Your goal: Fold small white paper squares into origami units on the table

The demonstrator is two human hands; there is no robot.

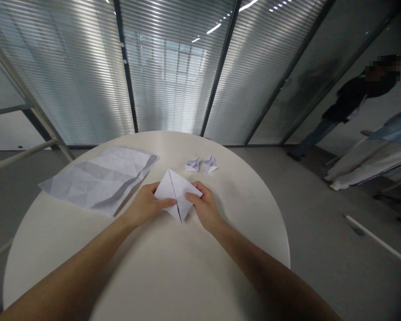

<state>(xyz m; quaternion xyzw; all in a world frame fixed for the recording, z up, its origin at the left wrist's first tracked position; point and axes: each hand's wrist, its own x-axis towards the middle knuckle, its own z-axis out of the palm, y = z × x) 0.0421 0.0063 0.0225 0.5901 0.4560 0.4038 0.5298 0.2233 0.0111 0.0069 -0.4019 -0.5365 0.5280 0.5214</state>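
A white folded paper (172,187), shaped like a diamond with a dark slit down its middle, is held between both hands over the round table. My left hand (148,205) pinches its left corner, thumb lying on top near the slit and fingers tucked behind. At the right corner my right hand (205,206) grips the paper, thumb on the face and fingers behind. Just beyond stand two small folded paper pieces (193,164) with pointed tips. Creased white paper sheets (103,176) lie to the left, one overlapping another.
The round white table (247,223) stands before a glass wall with blinds (167,80). A metal-framed rack (40,116) rises at the left. Off to the right are a standing person (350,98) in dark clothes and another person's light trousers (364,160).
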